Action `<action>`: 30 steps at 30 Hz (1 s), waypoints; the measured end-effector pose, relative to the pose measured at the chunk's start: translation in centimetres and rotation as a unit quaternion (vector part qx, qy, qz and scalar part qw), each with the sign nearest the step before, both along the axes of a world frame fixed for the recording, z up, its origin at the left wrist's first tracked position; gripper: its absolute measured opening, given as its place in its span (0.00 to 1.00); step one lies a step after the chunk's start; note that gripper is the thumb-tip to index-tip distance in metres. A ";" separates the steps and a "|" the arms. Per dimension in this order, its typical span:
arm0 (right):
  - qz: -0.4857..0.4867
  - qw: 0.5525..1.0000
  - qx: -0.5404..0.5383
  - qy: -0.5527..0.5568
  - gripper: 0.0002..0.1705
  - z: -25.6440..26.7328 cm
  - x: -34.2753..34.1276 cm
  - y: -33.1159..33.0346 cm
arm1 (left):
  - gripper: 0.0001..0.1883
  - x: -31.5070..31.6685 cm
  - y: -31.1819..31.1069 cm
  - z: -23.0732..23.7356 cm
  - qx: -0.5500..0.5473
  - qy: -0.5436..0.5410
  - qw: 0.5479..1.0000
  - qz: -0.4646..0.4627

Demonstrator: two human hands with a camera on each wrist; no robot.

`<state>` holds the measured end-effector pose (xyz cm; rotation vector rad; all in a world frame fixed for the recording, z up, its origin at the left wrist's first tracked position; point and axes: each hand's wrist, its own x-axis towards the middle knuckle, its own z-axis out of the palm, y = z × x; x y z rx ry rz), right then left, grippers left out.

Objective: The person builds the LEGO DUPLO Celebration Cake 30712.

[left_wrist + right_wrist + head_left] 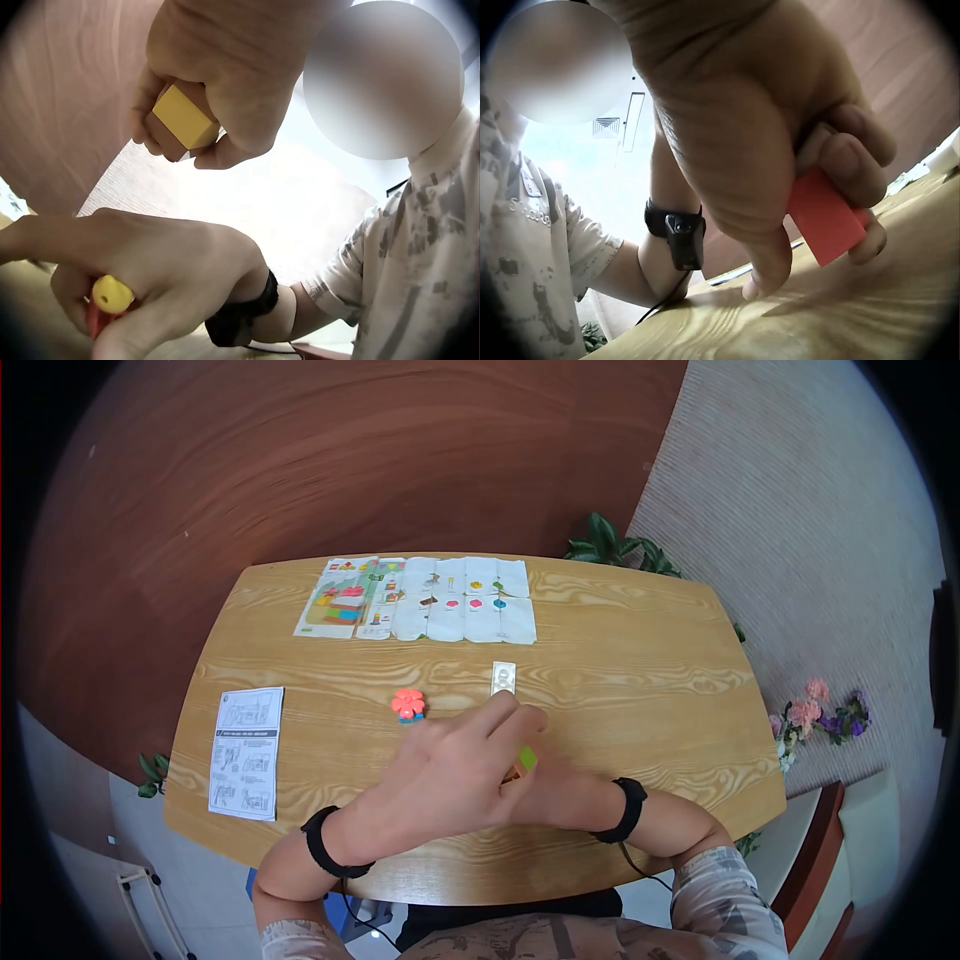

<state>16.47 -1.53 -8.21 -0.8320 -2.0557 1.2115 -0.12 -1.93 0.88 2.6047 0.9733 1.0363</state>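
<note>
Above the bench (640, 670), a person's left grip (440, 770) is clamped on a yellow-faced block (184, 118), while the right grip (169, 259) closes around a red block (826, 219) and yellow piece (112, 294). A flower (408, 702) sits beyond the left grip, near a card (503, 678).

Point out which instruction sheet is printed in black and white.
The narrow sheet at the left side of the table; the wide sheet near the far edge is printed in colour.

right of the hands (448, 768) the table (650, 690) gives free passage; a coral flower (408, 702) stands ahead-left.
</note>
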 end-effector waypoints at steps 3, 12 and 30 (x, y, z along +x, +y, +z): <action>0.024 1.000 -0.016 0.007 0.18 0.0 -0.5 -0.5 | 0.14 0.1 0.1 -0.3 0.009 -0.010 1.000 -0.008; 0.048 0.997 0.051 0.032 0.22 -4.2 -0.6 -0.7 | 0.13 0.2 0.1 -0.3 0.016 0.001 1.000 -0.010; -0.017 0.965 0.253 -0.061 0.19 -2.0 1.3 6.7 | 0.14 0.3 0.3 -0.6 0.024 0.016 0.999 -0.019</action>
